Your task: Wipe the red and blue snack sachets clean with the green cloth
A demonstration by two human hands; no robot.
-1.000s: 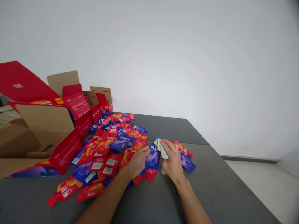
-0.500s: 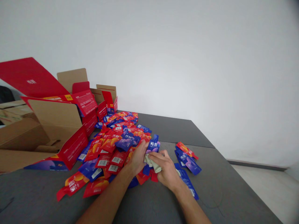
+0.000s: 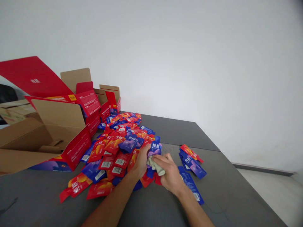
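A blue and purple pouch (image 3: 155, 147) is gripped along its left edge by my left hand (image 3: 142, 160). My right hand (image 3: 169, 171) pinches a folded pale cloth (image 3: 158, 167) and presses it on the lower part of that pouch. Just left of my hands spreads a heap of red and blue pouches (image 3: 115, 143), some with barcodes facing up. To the right of my right hand lie a few more: a red and orange pouch (image 3: 191, 153), a blue and purple pouch (image 3: 194, 166) and a blue pouch (image 3: 191, 186).
An open red carton (image 3: 77, 146) with brown inside stands on the left, with more open red cartons (image 3: 88, 104) behind it. The dark table (image 3: 227, 189) meets a white wall (image 3: 189, 63) at the back. Its right edge runs down past the pale floor.
The view has shifted slightly, so everything sits a little further right. My hands keep hold of the pouch and the cloth, and little else differs.
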